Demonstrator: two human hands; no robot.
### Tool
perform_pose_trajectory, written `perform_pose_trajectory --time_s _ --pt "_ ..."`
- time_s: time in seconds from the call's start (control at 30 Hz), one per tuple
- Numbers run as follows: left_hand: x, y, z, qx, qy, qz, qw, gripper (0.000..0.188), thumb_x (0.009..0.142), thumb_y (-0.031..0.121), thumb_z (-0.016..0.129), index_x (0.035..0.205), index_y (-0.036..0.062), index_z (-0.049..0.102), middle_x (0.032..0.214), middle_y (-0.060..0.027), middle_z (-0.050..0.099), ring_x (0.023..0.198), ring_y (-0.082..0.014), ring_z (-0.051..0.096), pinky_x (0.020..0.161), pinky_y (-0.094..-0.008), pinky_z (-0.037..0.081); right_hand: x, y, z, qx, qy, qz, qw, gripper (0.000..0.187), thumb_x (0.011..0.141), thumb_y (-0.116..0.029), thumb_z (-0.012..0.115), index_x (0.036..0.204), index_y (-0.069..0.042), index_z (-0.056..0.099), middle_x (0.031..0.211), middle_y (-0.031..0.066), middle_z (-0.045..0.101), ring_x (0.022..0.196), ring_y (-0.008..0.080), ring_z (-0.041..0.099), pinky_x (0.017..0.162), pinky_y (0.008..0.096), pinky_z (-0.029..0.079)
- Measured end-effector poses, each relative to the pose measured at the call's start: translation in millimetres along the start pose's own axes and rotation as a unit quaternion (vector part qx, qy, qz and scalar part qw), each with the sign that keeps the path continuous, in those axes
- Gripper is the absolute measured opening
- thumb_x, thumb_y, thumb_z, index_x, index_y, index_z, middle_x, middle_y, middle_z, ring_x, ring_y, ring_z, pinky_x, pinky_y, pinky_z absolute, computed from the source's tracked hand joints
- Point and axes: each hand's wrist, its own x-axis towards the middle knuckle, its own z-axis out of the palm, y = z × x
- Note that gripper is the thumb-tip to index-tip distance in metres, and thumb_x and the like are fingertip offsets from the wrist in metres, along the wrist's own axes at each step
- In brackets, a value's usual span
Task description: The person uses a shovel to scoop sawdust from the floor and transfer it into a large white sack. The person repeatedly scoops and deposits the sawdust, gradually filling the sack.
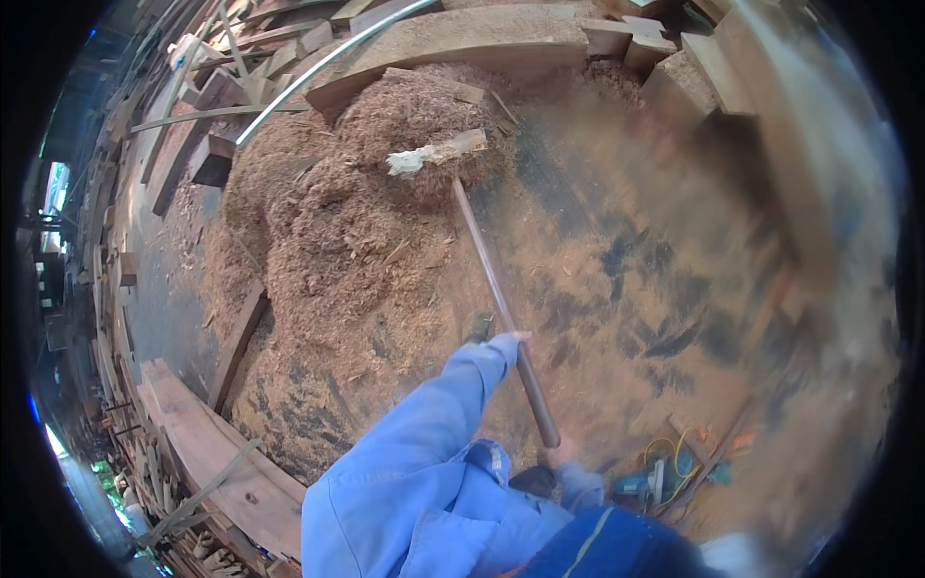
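Observation:
Both my hands are closed around the pole of a long-handled wooden pusher. My left hand grips it about midway, arm stretched forward in a light blue sleeve. Lower down, close to my body, my right hand holds near the pole's end. At the far end, a short wooden crosspiece with a whitish, ragged left end rests against a large heap of reddish-brown sawdust. Whether the crosspiece's lower edge is buried cannot be seen.
A thick timber beam and stacked offcuts bound the heap at the back. Planks lie at the lower left. A teal power tool with a yellow cord sits at the lower right. Thin sawdust covers the dark floor; the right side is blurred.

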Motion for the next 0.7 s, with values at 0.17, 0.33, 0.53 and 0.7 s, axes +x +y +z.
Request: perform_pose_trajectory --time_s 0.17,0.33,0.53,0.7 --pt "28 56 -56 0.053 0.067 -0.066 0.994 0.041 0.075 0.046 0.061 0.075 0.0054 0.058 0.065 -0.0085 0.058 0.057 -0.0232 0.054 0.058 -0.0331 0.046 19 8 74 -0.085 -0.002 0.156 0.984 0.034 0.063 -0.021 0.065 0.094 -0.011 0.055 0.081 0.0183 0.062 0.082 0.0354 0.059 0.071 0.0437 0.047" --pt "107 161 -127 0.029 0.156 0.079 0.984 0.046 0.072 0.052 0.061 0.065 0.0076 0.053 0.057 -0.0069 0.053 0.051 -0.0202 0.053 0.052 -0.0326 0.045 20 -1 115 -0.064 0.035 0.194 0.978 0.024 0.065 -0.019 0.062 0.085 -0.01 0.052 0.076 0.0177 0.061 0.075 0.0355 0.059 0.066 0.0447 0.047" --pt "168 168 -156 0.128 0.191 0.11 0.967 0.034 0.071 0.039 0.067 0.066 0.0083 0.053 0.054 -0.0065 0.051 0.048 -0.0195 0.053 0.045 -0.0319 0.044 26 22 129 -0.098 0.144 0.126 0.977 0.02 0.062 -0.014 0.062 0.076 -0.009 0.049 0.066 0.0136 0.057 0.063 0.0336 0.059 0.056 0.0447 0.047" --pt "160 125 -143 0.163 0.176 0.056 0.969 0.024 0.072 0.026 0.066 0.064 0.0079 0.053 0.054 -0.007 0.051 0.047 -0.021 0.052 0.045 -0.0337 0.044 -7 61 135 -0.129 0.14 0.165 0.968 0.024 0.058 -0.014 0.065 0.077 -0.01 0.051 0.067 0.0132 0.058 0.062 0.0332 0.059 0.056 0.0438 0.047"
